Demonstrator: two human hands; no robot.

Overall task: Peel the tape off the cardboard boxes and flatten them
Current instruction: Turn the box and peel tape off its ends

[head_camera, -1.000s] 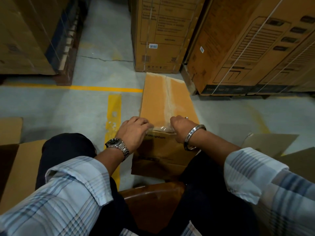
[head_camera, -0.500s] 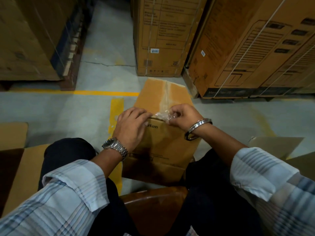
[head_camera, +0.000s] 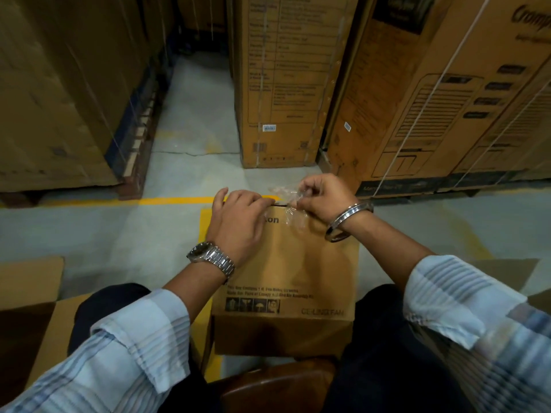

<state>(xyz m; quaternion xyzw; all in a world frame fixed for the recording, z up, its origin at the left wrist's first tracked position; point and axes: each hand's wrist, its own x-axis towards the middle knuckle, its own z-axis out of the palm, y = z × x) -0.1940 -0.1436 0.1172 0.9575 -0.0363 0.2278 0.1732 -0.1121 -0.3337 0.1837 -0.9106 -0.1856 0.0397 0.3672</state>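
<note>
At the far left, tall brown cardboard cartons (head_camera: pixel 59 99) stand on a pallet. Flat cardboard sheets (head_camera: pixel 29 281) lie on the grey concrete floor (head_camera: pixel 104 234) below them. A yellow painted line (head_camera: pixel 176 201) crosses the floor toward the middle. The left hand (head_camera: pixel 238 225), with a silver metal wristwatch (head_camera: pixel 211 259) at its wrist, lies on the near face of a brown cardboard box (head_camera: pixel 298 272). Its fingers are hooked over the top edge, holding it. The box stands upright between the person's dark-trousered knees, with printed text on the face toward the camera. Just right of the left hand, the right hand (head_camera: pixel 322 198), wearing a plain steel bangle (head_camera: pixel 347 222), pinches a crumpled strip of clear tape (head_camera: pixel 283 193) above the box's top edge. The tape seems to run down onto the near face, though glare blurs where it is stuck. Behind and to the right stand large printed cartons (head_camera: pixel 447 99) bound with white strapping.
</note>
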